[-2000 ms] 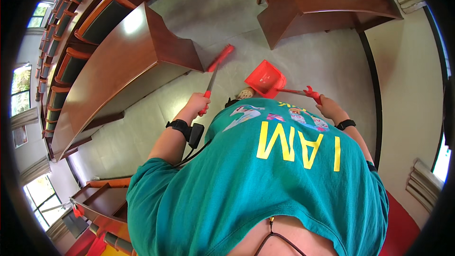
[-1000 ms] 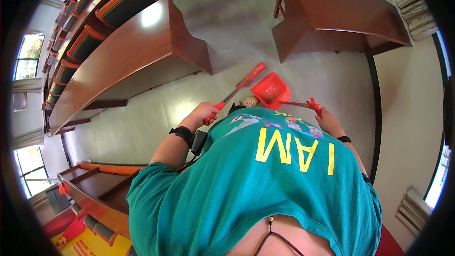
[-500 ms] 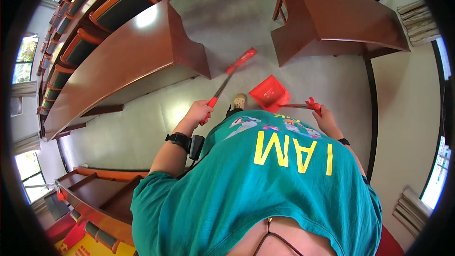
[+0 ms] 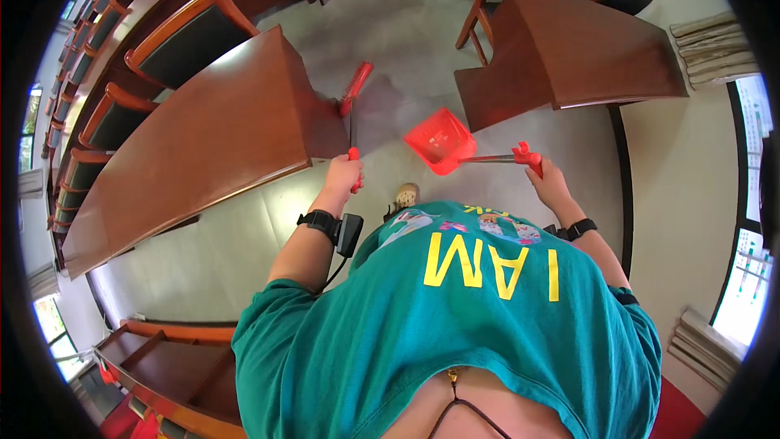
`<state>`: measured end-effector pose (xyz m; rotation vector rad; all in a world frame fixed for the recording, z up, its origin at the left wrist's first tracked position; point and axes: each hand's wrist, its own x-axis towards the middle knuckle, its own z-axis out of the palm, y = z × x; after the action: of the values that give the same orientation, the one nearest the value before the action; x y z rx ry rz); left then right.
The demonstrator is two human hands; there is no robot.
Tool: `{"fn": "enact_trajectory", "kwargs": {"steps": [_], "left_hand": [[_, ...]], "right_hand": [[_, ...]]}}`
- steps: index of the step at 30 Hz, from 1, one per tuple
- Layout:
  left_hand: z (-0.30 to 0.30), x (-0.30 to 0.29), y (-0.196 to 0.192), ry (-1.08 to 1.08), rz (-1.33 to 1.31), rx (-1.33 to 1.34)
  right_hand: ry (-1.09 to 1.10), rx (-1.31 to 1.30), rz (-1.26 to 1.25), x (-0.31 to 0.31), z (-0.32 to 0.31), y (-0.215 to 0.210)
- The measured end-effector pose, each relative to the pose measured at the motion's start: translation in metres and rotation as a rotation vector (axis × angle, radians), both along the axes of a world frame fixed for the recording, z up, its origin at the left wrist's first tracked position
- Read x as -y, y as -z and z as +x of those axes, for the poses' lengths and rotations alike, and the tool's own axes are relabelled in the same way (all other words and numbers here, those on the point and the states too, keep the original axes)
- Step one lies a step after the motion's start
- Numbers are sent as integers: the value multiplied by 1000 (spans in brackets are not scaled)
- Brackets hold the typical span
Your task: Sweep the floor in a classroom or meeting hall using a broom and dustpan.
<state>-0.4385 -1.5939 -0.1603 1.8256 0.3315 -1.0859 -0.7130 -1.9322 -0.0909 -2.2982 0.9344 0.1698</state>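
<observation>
My left hand (image 4: 344,176) is closed round the red grip of a broom (image 4: 356,89). Its red bristle head points away from me, by the end of the left desk. My right hand (image 4: 552,185) grips the red handle of a dustpan (image 4: 441,141). The red pan lies to the left of that hand, in front of my shoe (image 4: 407,194), with its metal shaft stretching between pan and handle. I cannot tell whether the pan touches the floor. No litter can be made out in it.
A brown wooden desk (image 4: 203,126) curves along my left, with dark-backed chairs (image 4: 191,36) behind it. Another desk (image 4: 601,49) stands ahead on the right, near the wall and curtain (image 4: 715,49). Grey floor (image 4: 390,28) runs between them. A wooden bench-like unit (image 4: 175,358) is at lower left.
The broom has swung left and away from me, toward the left desk's end. The dustpan has shifted slightly left and forward. The desks now sit nearer in view.
</observation>
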Motion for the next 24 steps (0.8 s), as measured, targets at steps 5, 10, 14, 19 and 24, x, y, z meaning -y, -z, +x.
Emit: {"fn": "enact_trajectory", "kwargs": {"steps": [5,10,14,19,24], "left_hand": [[15,29,10,3,-43,-108],[28,49,7,-7,-116,-155],[28,59,-8,-44,-119,-120],[43,77,-26,-90,-88,-67],[57,120,-32,-9,63,-12]], "right_hand": [[-51,-13,-30,19,48,6],[-140,-3,-36,55,99,15],[-204,70,-76,88,130,35],[-239,61,19,115,155,43],[-265,45,36,140,165,52]]}}
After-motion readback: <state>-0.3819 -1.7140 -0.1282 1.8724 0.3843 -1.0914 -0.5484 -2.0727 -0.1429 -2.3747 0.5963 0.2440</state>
